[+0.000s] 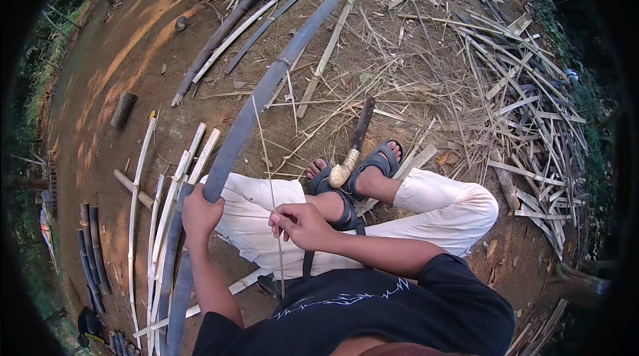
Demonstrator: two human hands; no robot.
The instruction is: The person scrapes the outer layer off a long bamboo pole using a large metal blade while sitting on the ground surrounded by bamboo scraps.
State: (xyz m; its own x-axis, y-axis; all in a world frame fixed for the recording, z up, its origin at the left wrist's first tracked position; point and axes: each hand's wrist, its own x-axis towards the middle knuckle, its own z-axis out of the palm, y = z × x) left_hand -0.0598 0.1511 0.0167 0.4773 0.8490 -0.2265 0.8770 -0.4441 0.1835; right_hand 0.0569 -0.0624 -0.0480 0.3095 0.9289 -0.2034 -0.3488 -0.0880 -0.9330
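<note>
L hand (pixel 202 213) wraps 1 long grey bamboo (pixel 263 89), slanting lower-L to upper-R, & R hand (pixel 301 225), fingertips pinched, has thin stick (pixel 267 156) approx. mid-length over white trousers (pixel 439 206), tip pointing fwd, slightly L.

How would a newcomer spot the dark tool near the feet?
Find the white trousers and follow them to the dark sandals. Between these starts the tool, its dark shaft pointing away. A rounded, pale knob sets it apart from nearby straight strips.
</note>
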